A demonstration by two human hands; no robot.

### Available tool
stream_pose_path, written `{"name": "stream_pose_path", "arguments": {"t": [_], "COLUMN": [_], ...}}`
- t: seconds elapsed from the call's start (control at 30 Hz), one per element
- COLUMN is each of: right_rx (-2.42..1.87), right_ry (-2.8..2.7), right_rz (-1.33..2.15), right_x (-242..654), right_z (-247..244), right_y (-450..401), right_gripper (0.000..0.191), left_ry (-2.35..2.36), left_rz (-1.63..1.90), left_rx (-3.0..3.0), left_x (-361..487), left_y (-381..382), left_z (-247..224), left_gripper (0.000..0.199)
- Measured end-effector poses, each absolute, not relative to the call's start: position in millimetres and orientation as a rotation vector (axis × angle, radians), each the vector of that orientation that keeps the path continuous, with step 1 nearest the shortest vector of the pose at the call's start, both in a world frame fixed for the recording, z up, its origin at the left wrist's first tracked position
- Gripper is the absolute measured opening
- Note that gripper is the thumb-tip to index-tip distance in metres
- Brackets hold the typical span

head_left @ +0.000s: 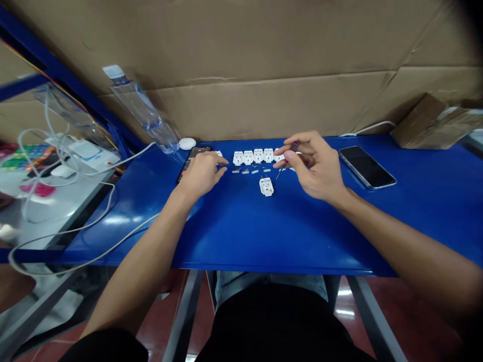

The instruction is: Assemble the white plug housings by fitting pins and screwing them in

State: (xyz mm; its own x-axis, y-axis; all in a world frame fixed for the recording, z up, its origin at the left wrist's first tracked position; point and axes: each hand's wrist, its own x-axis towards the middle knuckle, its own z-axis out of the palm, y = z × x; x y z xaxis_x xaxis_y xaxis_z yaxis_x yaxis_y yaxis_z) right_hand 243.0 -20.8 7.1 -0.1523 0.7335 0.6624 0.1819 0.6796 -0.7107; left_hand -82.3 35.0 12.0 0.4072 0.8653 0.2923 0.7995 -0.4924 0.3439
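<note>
My right hand (317,168) holds a thin screwdriver (280,171) between thumb and fingers, its shaft slanting down to the left. Just left of its tip, a single white plastic socket part (266,186) lies on the blue table. Over a dark phone (194,154) with a lit screen rests my left hand (205,173), its thumb apart from the fingers; whether it touches the screen I cannot tell. Behind, several similar white parts (258,155) stand in a row, partly hidden by my right hand. Small metal pieces and pale strips (255,171) lie before them.
A second phone (368,167) lies right of my right hand. A clear bottle (145,113) leans at the back left beside a white rounded object (187,144). White cables (109,201) cross the left side. A cardboard box (426,123) sits at the back right against the cardboard wall (264,60).
</note>
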Motion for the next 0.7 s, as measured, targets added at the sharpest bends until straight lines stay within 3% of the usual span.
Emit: {"name": "stream_pose_path", "arguments": {"t": [0.33,0.53,0.7], "right_rx": [-0.713,-0.608,-0.512], "right_ry": [-1.718,-1.669,-1.705], "right_rz": [0.598,0.72,0.751], "right_x": [242,238,237], "right_z": [8,7,7], "right_y": [-24,-27,-30], "right_gripper": [0.025,0.025,0.02], "left_ry": [1.463,0.822,0.694], "left_rz": [0.559,0.733,0.759], "left_rx": [2.596,2.465,2.328], "left_x": [-75,-39,-23], "left_y": [31,1,-4], "left_z": [9,14,1], "left_gripper": [0.011,0.01,0.012]}}
